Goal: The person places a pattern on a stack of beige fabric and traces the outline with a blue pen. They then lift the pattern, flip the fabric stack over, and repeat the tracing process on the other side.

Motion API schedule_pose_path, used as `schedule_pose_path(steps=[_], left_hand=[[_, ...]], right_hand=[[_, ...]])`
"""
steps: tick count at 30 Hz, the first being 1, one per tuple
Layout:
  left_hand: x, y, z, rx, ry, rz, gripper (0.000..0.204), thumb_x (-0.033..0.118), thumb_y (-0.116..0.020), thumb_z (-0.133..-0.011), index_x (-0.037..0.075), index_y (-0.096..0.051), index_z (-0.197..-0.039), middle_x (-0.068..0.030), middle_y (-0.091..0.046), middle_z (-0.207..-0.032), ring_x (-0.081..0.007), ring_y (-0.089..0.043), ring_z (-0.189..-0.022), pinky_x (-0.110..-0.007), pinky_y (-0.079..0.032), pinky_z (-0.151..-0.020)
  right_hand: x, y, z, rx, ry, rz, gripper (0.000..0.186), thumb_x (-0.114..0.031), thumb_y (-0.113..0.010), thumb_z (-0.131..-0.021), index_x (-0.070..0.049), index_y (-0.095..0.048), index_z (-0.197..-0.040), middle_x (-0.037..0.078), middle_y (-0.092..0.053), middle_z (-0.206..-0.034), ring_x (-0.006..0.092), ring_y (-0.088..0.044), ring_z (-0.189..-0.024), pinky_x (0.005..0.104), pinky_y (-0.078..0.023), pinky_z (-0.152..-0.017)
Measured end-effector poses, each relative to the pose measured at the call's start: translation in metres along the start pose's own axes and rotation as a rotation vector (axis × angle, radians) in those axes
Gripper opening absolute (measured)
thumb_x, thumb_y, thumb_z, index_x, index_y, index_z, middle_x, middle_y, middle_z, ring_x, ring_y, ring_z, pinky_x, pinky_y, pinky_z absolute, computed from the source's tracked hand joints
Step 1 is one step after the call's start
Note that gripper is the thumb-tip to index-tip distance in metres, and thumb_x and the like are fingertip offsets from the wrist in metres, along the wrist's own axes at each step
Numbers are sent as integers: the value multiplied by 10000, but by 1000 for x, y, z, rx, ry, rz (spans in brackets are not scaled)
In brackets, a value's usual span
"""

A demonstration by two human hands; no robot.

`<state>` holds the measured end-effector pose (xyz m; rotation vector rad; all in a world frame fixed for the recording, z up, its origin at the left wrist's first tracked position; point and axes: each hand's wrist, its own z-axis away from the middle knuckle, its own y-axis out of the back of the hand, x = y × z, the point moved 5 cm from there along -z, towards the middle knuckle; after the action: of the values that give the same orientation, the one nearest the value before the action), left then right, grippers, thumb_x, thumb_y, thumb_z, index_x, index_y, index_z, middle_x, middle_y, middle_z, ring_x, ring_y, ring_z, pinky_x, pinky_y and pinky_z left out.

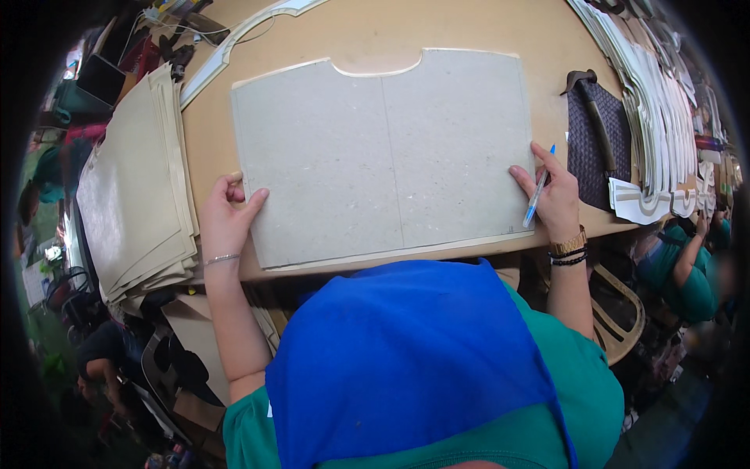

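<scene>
A large grey cardboard pattern piece lies flat before me, with a curved notch in its far edge and a line down its middle. Cream material peeks out along its near edge. My left hand pinches the left edge, thumb on top and fingers at the side. At the right edge, my right hand holds a clear pen with a blue cap between its fingers. That hand's thumb and forefinger also touch the board's edge.
A stack of cream sheets hangs over the table's left end. To the right lie a hammer-like tool on a dark woven pad and stacked white patterns. A long curved strip lies at the back. Another person is at far right.
</scene>
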<state>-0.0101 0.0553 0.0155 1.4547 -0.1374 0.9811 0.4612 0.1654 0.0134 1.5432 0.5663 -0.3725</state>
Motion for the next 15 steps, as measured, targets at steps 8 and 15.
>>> schedule_pose_path(steps=[8,15], left_hand=[[26,10,-6,-91,-23,-442,480,342,-788,-720,31,-608,-1039,-80,-607,-769,-212,-601,-731,-330,-489,-681],[8,12,-6,-63,-15,-338,510,376,-786,-717,30,-601,-1043,-84,-625,-797,-229,-618,-758,-343,-489,-693]], right_hand=[[-16,10,-4,-14,60,253,552,-463,-769,-722,-85,-647,-1105,112,-600,-633,257,-603,-577,351,-479,-565],[-4,-1,0,83,123,180,531,-467,-778,-715,-127,-648,-1101,55,-551,-567,200,-552,-508,318,-434,-507]])
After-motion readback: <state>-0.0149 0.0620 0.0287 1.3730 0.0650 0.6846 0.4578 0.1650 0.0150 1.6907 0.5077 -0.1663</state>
